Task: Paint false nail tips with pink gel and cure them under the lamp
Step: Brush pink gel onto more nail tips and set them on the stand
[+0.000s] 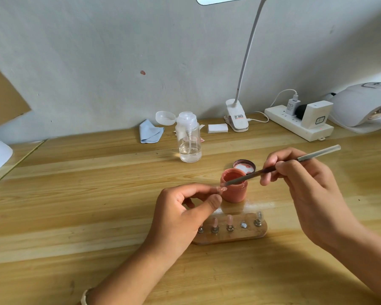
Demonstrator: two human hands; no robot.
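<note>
So I had my left hand (180, 214) curled up, pinching one nail tip (221, 189) between thumb and forefinger, holding it right in front of the near-left side of the pink gel pot (234, 188). My right hand (304, 183) gripped the brush (262, 172) like a pen, fingers closed round the handle, with the bristle end down on the tip. The tip looked pinkish already, though it was too small to tell how much was covered. The pot sat open in the middle of the wooden table (75, 194), and its lid (244, 166) lay flipped over just behind it. Nearer to me was the wooden holder (231, 236) with its row of pegs: two carried pink tips, one toward the right was bare, the rightmost carried a clear-looking tip, and the leftmost was half hidden by my left hand. Over by the far wall stood the clear pump bottle (188, 137) with its cap open, with a blue cloth (150, 134) to its left, plus some white pads (217, 128) and the clip-on desk lamp (237, 117) to its right. The curing lamp (361, 106) sat at the far right, just past the power strip (295, 125).
</note>
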